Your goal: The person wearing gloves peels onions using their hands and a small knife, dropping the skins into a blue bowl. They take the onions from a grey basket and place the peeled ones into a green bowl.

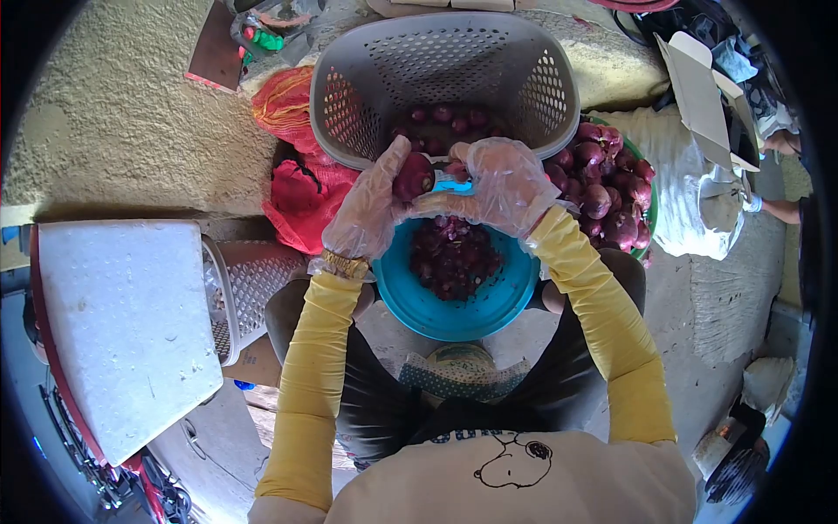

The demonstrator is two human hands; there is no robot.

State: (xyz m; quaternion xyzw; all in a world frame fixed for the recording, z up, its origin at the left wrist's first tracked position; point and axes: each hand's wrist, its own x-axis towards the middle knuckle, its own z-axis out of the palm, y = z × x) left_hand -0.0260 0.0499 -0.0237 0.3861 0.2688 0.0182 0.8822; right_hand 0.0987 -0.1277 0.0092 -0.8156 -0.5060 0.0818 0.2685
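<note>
My left hand (367, 205), in a clear plastic glove, is closed around a red onion (414, 179). Close beside it, my right hand (511, 179), gloved the same way, has its fingers curled in toward the onion. Whatever is between those fingers is too hidden to name. Below both hands stands a blue basin (458, 325) with dark red onion pieces or skins (454, 262) inside. Just beyond them, a grey perforated basket (445, 52) is tilted toward me, with several red onions (443, 114) at its bottom.
At right, a green-rimmed container (653, 210) is heaped with red onions (598, 201). Red mesh sacks (305, 196) lie left of the basket. A white foam box (127, 323) and a second perforated basket (253, 279) stand at left. An open cardboard box (698, 96) is far right.
</note>
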